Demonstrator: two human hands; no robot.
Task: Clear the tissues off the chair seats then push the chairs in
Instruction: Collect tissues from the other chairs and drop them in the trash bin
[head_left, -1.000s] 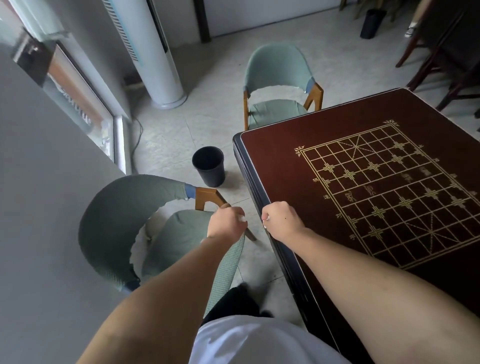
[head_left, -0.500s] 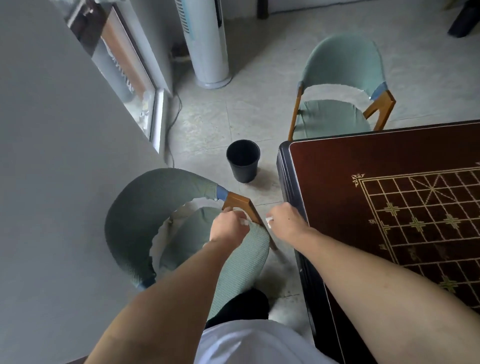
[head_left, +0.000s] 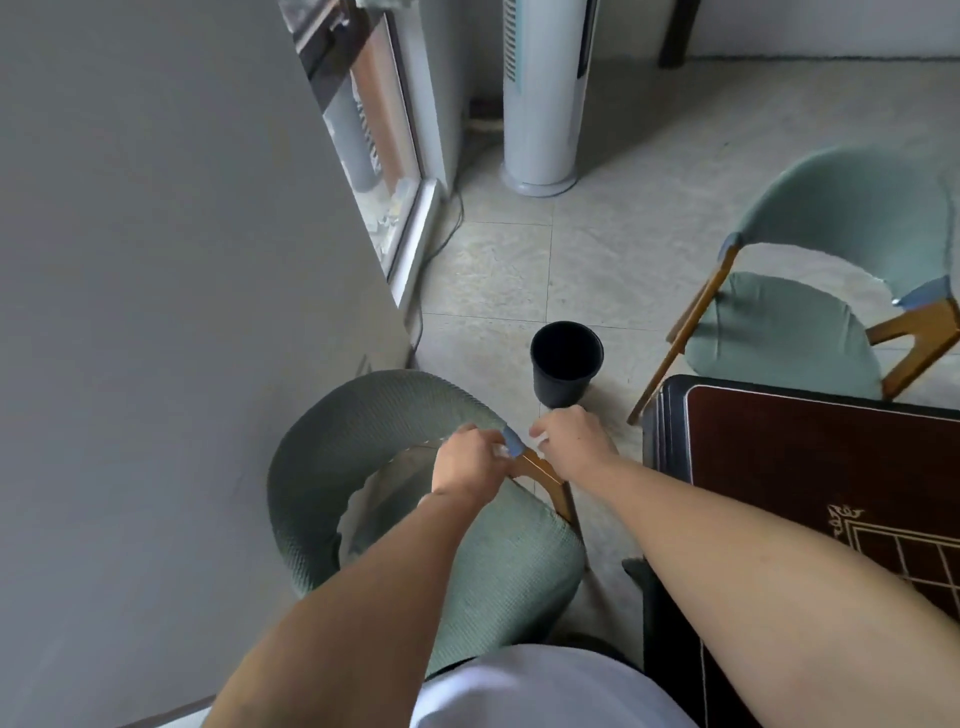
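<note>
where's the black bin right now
In the head view, the black bin stands on the floor just beyond the right hand, between the near green chair and the far green chair, off the table's corner.

From my station the feed reads dim and flat, daylight entering through the window (head_left: 374, 156) at upper left. The grey wall (head_left: 156, 312) sits in even shade. The black bin (head_left: 566, 364) throws a soft shadow to its right on the tiled floor (head_left: 519, 270). Wide-angle distortion bows the far chair (head_left: 810, 312) and table edge (head_left: 670, 415). Both forearms near the bottom are soft; no glare noted.
</note>
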